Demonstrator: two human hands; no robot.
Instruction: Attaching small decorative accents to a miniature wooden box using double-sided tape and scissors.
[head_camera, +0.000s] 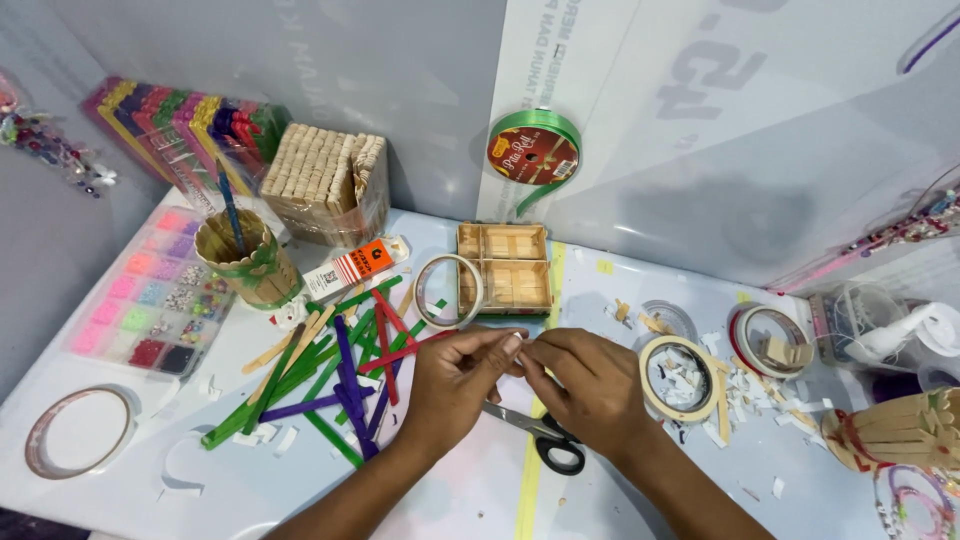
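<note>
From the head camera, we see our left hand (455, 378) and right hand (590, 385) meeting at the centre of the white table (440, 500), fingertips pinched together on something small and pale between them. It is too tiny to name with confidence; it may be a scrap of tape or a sliver of stick. Both hands are closed to a fine pinch, thumbs against forefingers, and the piece sits right at the join, its short length running roughly from nine to three o'clock. Neither hand is clearly nearer; they share it.

Just beneath the right hand, at about six o'clock from the pinch, lie black-handled scissors (545, 435), blades pointing toward nine o'clock, touched by neither hand.

At nine o'clock from the left hand sprawls a heap of coloured craft sticks (330, 375), green, purple and red. At twelve o'clock stands a small tray built of plain sticks (503, 268), with a tape ring (449, 291) just beside it. Another tape roll (678, 378) lies at three o'clock from the right hand. Farther off, at ten o'clock, we see a stick-built cup (247, 258) and a bead organiser box (150, 305); a green ribbon spool (534, 152) hangs on the wall at twelve o'clock.
</note>
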